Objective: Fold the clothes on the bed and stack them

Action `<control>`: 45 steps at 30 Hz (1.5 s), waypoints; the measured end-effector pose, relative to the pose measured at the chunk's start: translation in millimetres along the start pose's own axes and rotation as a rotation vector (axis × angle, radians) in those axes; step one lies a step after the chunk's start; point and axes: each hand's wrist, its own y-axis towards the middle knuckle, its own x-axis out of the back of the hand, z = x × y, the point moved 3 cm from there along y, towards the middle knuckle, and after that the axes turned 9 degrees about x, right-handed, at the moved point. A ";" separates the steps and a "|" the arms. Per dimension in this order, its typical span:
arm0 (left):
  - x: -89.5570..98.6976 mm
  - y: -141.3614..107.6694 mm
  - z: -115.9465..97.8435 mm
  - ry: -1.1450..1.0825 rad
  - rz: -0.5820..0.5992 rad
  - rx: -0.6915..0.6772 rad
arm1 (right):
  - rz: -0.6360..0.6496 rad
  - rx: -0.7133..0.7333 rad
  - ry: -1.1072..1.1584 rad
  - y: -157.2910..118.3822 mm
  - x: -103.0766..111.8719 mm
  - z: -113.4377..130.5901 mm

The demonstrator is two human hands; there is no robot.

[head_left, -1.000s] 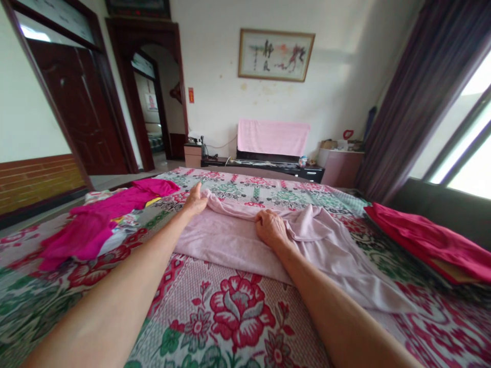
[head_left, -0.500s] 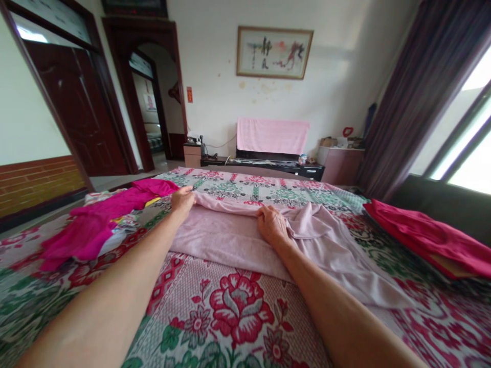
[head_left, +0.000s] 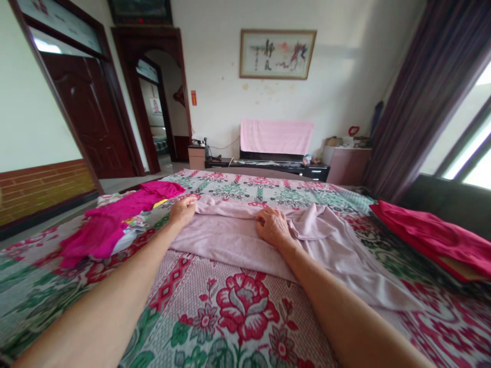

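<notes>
A pale pink garment (head_left: 230, 237) lies spread across the bed, its far edge turned over toward me and its right part loosely crumpled. My left hand (head_left: 184, 210) pinches the garment's far left corner. At the middle of the folded edge, my right hand (head_left: 271, 224) has its fingers curled on the cloth. The exact kind of garment cannot be made out. Beneath it is a bedspread (head_left: 245, 312) with red, green and grey flowers.
Left of the garment lies a heap of clothes topped by a magenta one (head_left: 103, 222). On the right is a stack of folded clothes with a red one (head_left: 433, 237) on top. Beyond the bed stands a low black cabinet (head_left: 264, 168) below a pink towel (head_left: 276, 135).
My left hand has come slightly down toward me with the garment's corner. My right hand stays nearly in place on the fold. The view has shifted slightly to the left.
</notes>
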 end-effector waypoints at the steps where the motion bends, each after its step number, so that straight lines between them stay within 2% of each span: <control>1: -0.2 -0.2 0.7 -0.073 0.015 0.021 | 0.011 -0.013 -0.004 0.0 -1.0 -1.1; 4: 2.2 -1.5 1.7 -0.306 0.044 0.100 | 0.029 -0.072 -0.023 0.9 -2.4 -5.6; 7: 7.4 -2.2 1.1 -0.370 0.045 0.110 | 0.037 -0.096 -0.037 2.3 -2.2 -8.9; 9: 11.0 -1.5 -0.8 -0.274 0.036 0.038 | 0.051 -0.114 -0.048 3.3 -1.7 -10.2; 15: 10.4 -2.3 -12.3 0.143 -0.002 -0.355 | 0.137 -0.147 -0.100 6.7 0.5 -11.6; 18: 7.2 -4.6 -16.0 0.254 -0.037 -0.419 | 0.135 -0.137 -0.100 8.3 4.7 -14.1; 23: 13.2 -5.9 -22.5 0.224 -0.140 -0.362 | -0.124 -0.129 -0.102 12.3 23.3 -21.1; 26: 17.1 -7.0 -28.4 0.178 -0.167 -0.343 | -0.200 -0.138 -0.142 13.6 32.0 -21.6; 31: 21.4 -13.7 -41.4 0.153 -0.254 -0.431 | -0.165 -0.159 -0.167 15.6 41.6 -16.2; 34: 26.4 -19.1 -47.4 0.192 -0.319 -0.410 | -0.188 -0.204 -0.104 18.2 47.1 -17.8; 37: 27.2 -23.5 -51.2 0.319 -0.244 -0.286 | -0.222 -0.260 -0.048 20.9 49.2 -24.2; 39: 26.6 -27.3 -54.7 0.356 -0.195 -0.257 | -0.242 -0.269 -0.026 21.9 49.3 -27.6; 42: 27.7 -31.6 -59.2 0.335 -0.230 -0.269 | -0.274 -0.273 0.004 21.1 48.6 -28.8; 45: 27.2 -29.8 -57.9 0.344 -0.219 -0.246 | -0.159 -0.304 0.030 18.9 42.7 -27.2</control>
